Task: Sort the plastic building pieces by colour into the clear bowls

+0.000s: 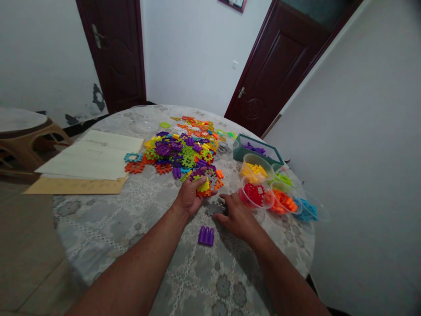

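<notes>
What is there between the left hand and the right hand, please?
In the head view, a grey toothed piece shows between the left hand and the right hand, nearer the right one; I cannot tell whether it is gripped.

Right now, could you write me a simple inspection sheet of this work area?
Surface: patterned tablecloth, its visible edge rounded.
Job's things: yellow piece in the left hand; gray toothed piece at the right hand.
Clutter: mixed pile of plastic pieces beyond the hands; purple piece nearer the person; pale paper at left.
Containers: clear tubs of color-sorted pieces; teal box with purple ones.
Hands: left closed on the yellow piece; right spread around the gray one, grip unclear.
Cables: nothing seen.
Surroundings: dark red doors, pale walls, stool at left.
</notes>
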{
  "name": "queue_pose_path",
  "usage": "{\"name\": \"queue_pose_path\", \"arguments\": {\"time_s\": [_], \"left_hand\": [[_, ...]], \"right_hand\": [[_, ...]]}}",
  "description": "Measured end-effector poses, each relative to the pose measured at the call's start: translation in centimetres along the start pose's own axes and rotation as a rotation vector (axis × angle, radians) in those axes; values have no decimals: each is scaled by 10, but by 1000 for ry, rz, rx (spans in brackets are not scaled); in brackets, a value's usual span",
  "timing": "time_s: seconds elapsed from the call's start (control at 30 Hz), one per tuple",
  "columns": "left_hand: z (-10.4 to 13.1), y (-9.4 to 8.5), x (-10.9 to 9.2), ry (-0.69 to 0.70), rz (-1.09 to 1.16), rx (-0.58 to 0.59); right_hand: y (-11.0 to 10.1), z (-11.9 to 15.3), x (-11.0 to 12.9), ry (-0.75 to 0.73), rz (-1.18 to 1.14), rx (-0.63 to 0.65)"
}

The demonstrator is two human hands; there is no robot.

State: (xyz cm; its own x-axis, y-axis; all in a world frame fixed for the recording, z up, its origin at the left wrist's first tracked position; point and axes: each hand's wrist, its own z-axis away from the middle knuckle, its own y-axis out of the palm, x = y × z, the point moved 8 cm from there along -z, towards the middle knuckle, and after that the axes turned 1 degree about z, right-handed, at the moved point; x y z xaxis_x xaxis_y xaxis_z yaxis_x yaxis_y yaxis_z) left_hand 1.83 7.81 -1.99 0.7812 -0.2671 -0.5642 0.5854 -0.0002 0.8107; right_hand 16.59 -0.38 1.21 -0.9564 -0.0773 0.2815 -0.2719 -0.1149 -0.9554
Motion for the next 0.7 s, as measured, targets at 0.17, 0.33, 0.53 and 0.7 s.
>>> {"name": "queue_pose_path", "arguments": {"time_s": [0.17, 0.33, 0.53, 0.7], "left_hand": [[2, 1, -1, 5, 3, -16], [0, -2, 2, -6, 10, -25], [1, -1, 3, -21, -23, 0], [4, -3, 3, -23, -21, -31]], "right_hand": [[-10, 2, 1, -22, -95, -60], [-29, 8, 7, -4, -221, -93], [-86, -5, 11, -134, -252, -221], [-151, -90, -15, -93, -174, -407]]}}
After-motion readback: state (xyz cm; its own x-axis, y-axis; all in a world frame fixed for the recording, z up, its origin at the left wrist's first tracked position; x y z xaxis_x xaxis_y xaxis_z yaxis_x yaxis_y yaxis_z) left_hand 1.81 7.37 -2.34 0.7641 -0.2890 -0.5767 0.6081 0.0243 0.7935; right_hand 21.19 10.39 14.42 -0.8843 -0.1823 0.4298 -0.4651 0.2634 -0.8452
